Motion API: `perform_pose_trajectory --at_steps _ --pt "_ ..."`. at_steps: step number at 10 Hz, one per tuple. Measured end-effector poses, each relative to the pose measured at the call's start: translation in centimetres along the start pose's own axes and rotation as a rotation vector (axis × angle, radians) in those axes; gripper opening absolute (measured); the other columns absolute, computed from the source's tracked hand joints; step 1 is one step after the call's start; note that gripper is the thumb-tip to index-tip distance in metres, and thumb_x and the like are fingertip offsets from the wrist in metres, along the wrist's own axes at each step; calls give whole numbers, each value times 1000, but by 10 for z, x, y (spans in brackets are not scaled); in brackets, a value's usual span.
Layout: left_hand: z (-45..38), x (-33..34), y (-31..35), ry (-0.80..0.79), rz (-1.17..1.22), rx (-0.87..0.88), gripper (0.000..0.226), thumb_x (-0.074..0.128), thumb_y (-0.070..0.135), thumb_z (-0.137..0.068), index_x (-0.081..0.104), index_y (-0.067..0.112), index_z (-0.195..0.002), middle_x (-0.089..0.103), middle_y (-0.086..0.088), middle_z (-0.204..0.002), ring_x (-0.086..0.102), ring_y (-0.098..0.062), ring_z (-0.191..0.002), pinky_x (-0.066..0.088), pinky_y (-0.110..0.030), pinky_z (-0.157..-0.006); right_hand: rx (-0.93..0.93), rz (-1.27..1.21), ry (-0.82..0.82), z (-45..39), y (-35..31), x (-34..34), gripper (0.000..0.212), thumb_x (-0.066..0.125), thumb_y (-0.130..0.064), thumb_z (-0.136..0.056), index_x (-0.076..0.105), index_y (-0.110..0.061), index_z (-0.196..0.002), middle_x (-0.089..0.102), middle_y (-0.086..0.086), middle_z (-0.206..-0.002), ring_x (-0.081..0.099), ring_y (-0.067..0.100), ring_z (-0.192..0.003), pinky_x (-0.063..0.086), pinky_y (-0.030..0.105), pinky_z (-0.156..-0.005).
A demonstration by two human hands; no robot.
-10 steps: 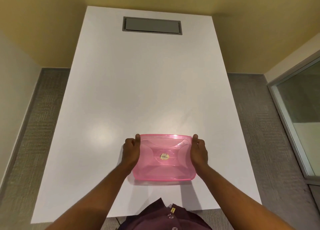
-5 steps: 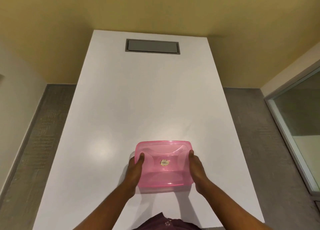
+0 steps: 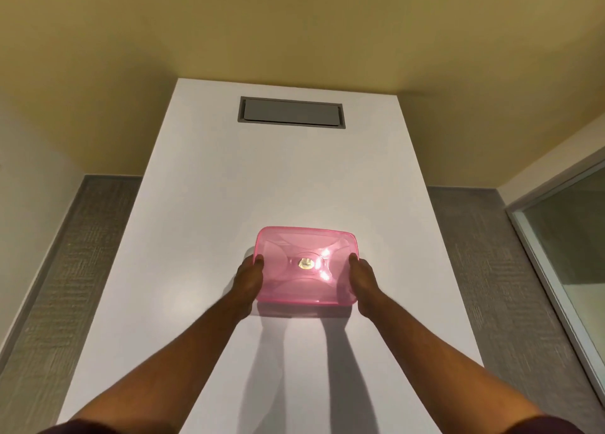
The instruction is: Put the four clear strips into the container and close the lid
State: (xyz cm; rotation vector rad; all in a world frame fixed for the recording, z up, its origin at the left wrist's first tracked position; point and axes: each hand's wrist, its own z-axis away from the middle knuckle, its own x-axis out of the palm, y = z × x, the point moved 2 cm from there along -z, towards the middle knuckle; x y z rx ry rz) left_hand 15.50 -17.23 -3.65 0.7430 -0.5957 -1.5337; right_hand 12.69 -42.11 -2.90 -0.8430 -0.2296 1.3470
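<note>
A pink translucent container [image 3: 288,247] with its lid on rests on the white table [image 3: 288,178], a small gold sticker at the lid's centre. My left hand [image 3: 247,279] grips its left side, thumb on the lid's edge. My right hand [image 3: 363,279] grips the right side the same way. Both arms reach forward from the near edge. No clear strips can be made out; the container's inside is not readable through the pink lid.
A grey rectangular hatch [image 3: 291,112] is set into the table's far end. Yellow wall stands behind the table. Grey carpet runs along both sides, and a glass panel [image 3: 569,253] stands at the right.
Both hands have slid the closed container away from me along the table, arms now stretched out. The camera has tilted up, showing more of the wall.
</note>
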Motion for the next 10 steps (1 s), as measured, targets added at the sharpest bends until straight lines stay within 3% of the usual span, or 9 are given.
perform_pose_trajectory --at_steps 4,8,10 --pt "-90 15 58 29 11 2 46 32 35 -108 44 15 -147 53 -12 -146 53 -34 -129 43 -50 -113 -21 65 57 -83 -78 21 54 32 -41 -105 45 -10 -148 54 16 -144 53 37 -128 44 51 -110" --pt "-99 15 61 -9 29 -64 49 35 42 -106 44 16 -146 56 -10 -142 55 -34 -127 44 -50 -112 -51 73 86 -92 -80 28 55 32 -43 -105 46 -9 -146 57 18 -142 55 38 -126 44 51 -110" --pt "-70 13 51 47 -154 -26 57 45 44 -102 42 8 -146 56 -16 -140 55 -35 -125 45 -49 -110 -5 93 103 -77 -66 19 70 38 -55 -103 30 -8 -155 47 17 -152 50 37 -133 43 46 -110"
